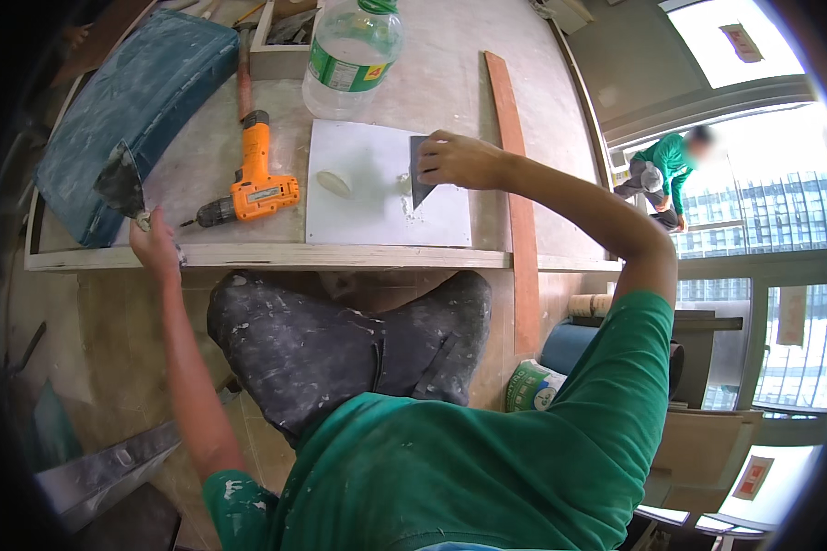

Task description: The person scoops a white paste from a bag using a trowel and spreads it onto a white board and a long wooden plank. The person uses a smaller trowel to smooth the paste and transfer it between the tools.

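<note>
My left hand (157, 244) grips the handle of a putty knife (120, 180), its blade pointing up over the edge of a blue toolbox (138, 103). My right hand (458, 162) holds a dark flat scraper blade (420, 175) against a white board (386, 220) on the workbench. Whitish crumbs lie at the blade's left edge. A pale oval patch (333, 184) is on the board's left part. Left of the board lies an orange cordless drill (262, 189) with its bit pointing left.
A large clear plastic bottle (351, 55) stands behind the board. A hammer (244, 76) and a wooden tray (286, 58) are beyond the drill. A reddish wood strip (517, 172) overhangs the bench edge (358, 257). Another person (665, 169) crouches by the window at right.
</note>
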Demonstrator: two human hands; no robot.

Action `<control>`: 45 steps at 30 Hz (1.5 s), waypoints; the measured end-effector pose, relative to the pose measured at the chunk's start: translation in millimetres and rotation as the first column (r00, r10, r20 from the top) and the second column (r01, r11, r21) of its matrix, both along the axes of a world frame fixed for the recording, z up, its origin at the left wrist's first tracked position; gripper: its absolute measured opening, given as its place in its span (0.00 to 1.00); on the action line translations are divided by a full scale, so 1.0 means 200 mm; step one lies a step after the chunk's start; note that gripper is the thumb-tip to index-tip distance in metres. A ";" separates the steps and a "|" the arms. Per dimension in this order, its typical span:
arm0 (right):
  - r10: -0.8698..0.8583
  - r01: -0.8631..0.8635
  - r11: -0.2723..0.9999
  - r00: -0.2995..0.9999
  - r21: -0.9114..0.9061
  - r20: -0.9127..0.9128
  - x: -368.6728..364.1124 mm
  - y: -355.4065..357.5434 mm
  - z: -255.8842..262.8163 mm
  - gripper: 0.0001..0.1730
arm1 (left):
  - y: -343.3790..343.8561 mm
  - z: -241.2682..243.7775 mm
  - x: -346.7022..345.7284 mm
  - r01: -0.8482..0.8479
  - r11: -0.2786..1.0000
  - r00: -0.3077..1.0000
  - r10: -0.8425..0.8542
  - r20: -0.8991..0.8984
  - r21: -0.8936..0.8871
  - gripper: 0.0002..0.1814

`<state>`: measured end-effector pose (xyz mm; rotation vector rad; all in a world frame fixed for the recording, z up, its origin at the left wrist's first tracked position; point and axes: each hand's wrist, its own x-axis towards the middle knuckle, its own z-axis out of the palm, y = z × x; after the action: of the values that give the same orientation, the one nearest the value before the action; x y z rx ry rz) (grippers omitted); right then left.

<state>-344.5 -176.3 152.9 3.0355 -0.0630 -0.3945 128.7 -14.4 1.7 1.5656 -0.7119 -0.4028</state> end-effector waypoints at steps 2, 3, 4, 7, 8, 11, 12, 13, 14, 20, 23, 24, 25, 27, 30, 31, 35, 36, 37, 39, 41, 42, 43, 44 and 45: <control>-0.247 0.244 0.969 0.965 0.041 0.083 -0.11 0.07 0.04 0.11 | 0.01 -0.01 0.01 -0.003 1.000 1.000 0.002 0.026 0.007 0.14; -0.342 0.333 0.939 0.926 0.086 0.157 -0.16 0.10 0.03 0.13 | 0.00 0.00 0.01 -0.002 1.000 0.999 0.002 0.036 0.015 0.14; -0.433 0.412 0.901 0.873 0.135 0.227 -0.21 0.14 0.01 0.15 | 0.00 0.00 0.01 -0.003 1.000 0.999 0.002 0.047 0.021 0.14; -0.680 0.600 0.733 0.663 0.321 0.314 -0.28 0.21 -0.02 0.13 | 0.00 -0.06 0.06 0.000 1.000 1.000 0.000 0.028 -0.006 0.13; -0.741 0.636 0.671 0.577 0.380 0.343 -0.28 0.24 -0.03 0.13 | 0.00 -0.07 0.07 0.003 1.000 1.000 -0.003 0.026 -0.007 0.14; -0.949 0.684 0.305 0.164 0.662 0.268 -0.33 0.32 -0.14 0.12 | -0.02 -0.04 0.03 -0.024 0.999 0.998 0.023 0.054 0.021 0.14; -0.980 0.635 0.173 0.039 0.753 0.193 -0.37 0.33 -0.22 0.11 | -0.02 -0.05 0.04 -0.014 1.000 0.999 0.013 0.036 0.015 0.14; -0.992 0.559 0.045 -0.072 0.828 0.102 -0.36 0.34 -0.24 0.11 | -0.02 -0.06 0.05 -0.012 1.000 1.000 0.012 0.020 0.010 0.14; -0.980 0.405 -0.163 -0.172 0.900 -0.100 -0.36 0.38 -0.25 0.08 | -0.01 -0.08 0.07 -0.011 1.000 1.000 0.011 0.005 0.005 0.14; -0.631 -0.254 -0.588 -0.449 0.768 -0.632 -0.39 0.64 -0.57 0.08 | -0.01 -0.07 0.05 -0.020 1.000 1.000 0.020 -0.022 0.011 0.14; -0.529 -0.259 -0.646 -0.526 0.718 -0.666 -0.34 0.73 -0.61 0.08 | -0.01 -0.09 0.06 -0.028 1.000 0.999 0.029 0.022 -0.002 0.15; -0.503 -0.246 -0.664 -0.552 0.706 -0.665 -0.32 0.74 -0.61 0.08 | -0.01 -0.09 0.06 -0.022 1.000 1.000 0.022 0.016 -0.004 0.15; -0.488 -0.259 -0.656 -0.571 0.709 -0.660 -0.29 0.73 -0.61 0.09 | 0.00 -0.10 0.06 -0.016 1.000 1.000 0.016 0.009 -0.006 0.15; -0.459 -0.280 -0.640 -0.607 0.715 -0.649 -0.23 0.69 -0.63 0.10 | 0.01 -0.11 0.07 -0.001 1.000 1.000 0.001 -0.006 -0.021 0.15; -0.543 -0.340 -0.554 -0.544 0.760 -0.640 -0.22 0.50 -0.75 0.10 | 0.00 -0.13 0.08 0.013 0.999 1.000 -0.014 -0.024 -0.035 0.15; -0.577 -0.394 -0.520 -0.493 0.758 -0.651 -0.20 0.41 -0.74 0.10 | 0.00 -0.14 0.09 0.007 1.000 1.000 -0.007 -0.025 -0.016 0.15; -0.720 0.088 -0.525 -0.577 0.847 -0.386 -0.19 0.11 -0.51 0.07 | 0.00 -0.10 0.07 0.002 0.999 1.000 -0.003 -0.031 -0.041 0.14; -0.834 0.267 -0.451 -0.466 0.852 -0.295 -0.22 0.06 -0.45 0.09 | -0.01 -0.08 0.06 0.005 0.999 1.000 -0.006 -0.025 -0.033 0.14; -0.920 0.429 -0.346 -0.329 0.834 -0.213 -0.23 0.02 -0.42 0.11 | -0.01 -0.06 0.04 0.009 1.000 1.000 -0.010 -0.019 -0.025 0.14; -0.990 0.753 -0.138 -0.112 0.643 -0.082 -0.10 0.00 -0.30 0.12 | 0.00 -0.05 0.04 -0.008 1.000 1.000 0.007 0.008 0.004 0.14; -0.984 0.863 0.178 0.165 0.472 0.068 -0.02 0.05 -0.27 0.12 | 0.00 -0.06 0.05 -0.028 0.999 0.999 0.026 0.045 0.046 0.16; -0.931 0.833 0.365 0.320 0.417 0.175 0.00 0.10 -0.30 0.13 | 0.00 -0.06 0.05 -0.019 0.999 0.999 0.018 0.033 0.034 0.16; -0.842 0.771 0.537 0.467 0.341 0.270 0.00 0.13 -0.34 0.14 | -0.01 -0.06 0.05 -0.012 1.000 1.000 0.011 0.021 0.020 0.16; -0.821 0.752 0.569 0.492 0.332 0.290 -0.03 0.15 -0.40 0.16 | -0.01 -0.06 0.04 -0.004 1.000 1.000 0.004 0.010 0.006 0.17; -0.801 0.733 0.595 0.506 0.329 0.320 -0.02 0.18 -0.39 0.17 | -0.01 -0.06 0.04 -0.005 1.000 1.000 0.005 0.011 0.001 0.17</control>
<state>-347.7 -140.3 75.2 2.9572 -1.5350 0.3066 137.5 -15.9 -10.3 1.5712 -0.7161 -0.3911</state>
